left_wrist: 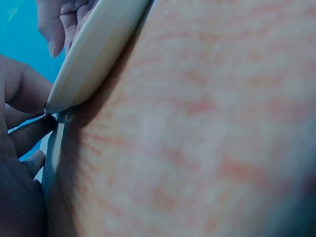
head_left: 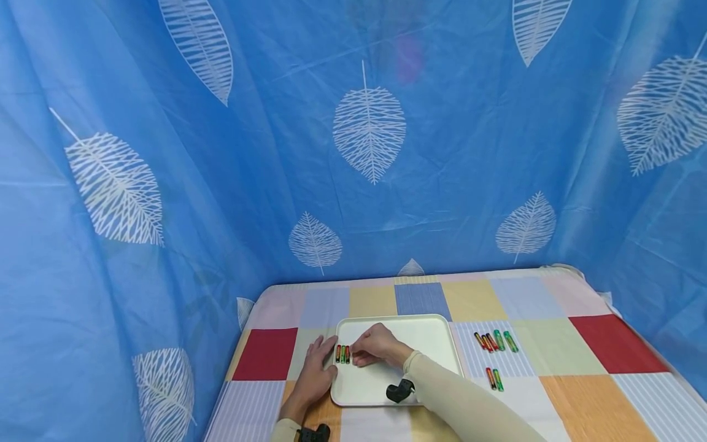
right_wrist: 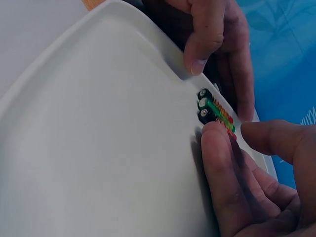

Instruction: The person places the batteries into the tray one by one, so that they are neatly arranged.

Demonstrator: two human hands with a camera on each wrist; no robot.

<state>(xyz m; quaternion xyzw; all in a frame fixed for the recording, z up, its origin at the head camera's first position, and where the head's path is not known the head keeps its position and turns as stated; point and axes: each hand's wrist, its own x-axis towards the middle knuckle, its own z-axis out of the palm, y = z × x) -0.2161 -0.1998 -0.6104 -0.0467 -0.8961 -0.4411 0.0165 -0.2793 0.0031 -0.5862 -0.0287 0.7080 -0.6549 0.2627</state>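
Three thin batteries stand out in a row inside the left edge of a white tray (head_left: 433, 344): a black-and-red battery (head_left: 338, 353), a green battery (head_left: 343, 354), and another dark-and-red battery (head_left: 347, 354). My right hand (head_left: 378, 345) is just right of this row. In the right wrist view its thumb (right_wrist: 217, 153) partly covers the nearest battery, while the index finger (right_wrist: 276, 138) stays apart from the thumb; I see nothing pinched between them. With fingers spread, my left hand (head_left: 315, 374) touches the tray's left rim (left_wrist: 81, 59).
Right of the tray, several red and green batteries (head_left: 509, 341) lie on the patchwork tablecloth (head_left: 574, 344). Closer to me lie a red battery (head_left: 491, 378) and a green battery (head_left: 498, 379). A blue leaf-patterned curtain (head_left: 442, 153) encloses the table's back and sides.
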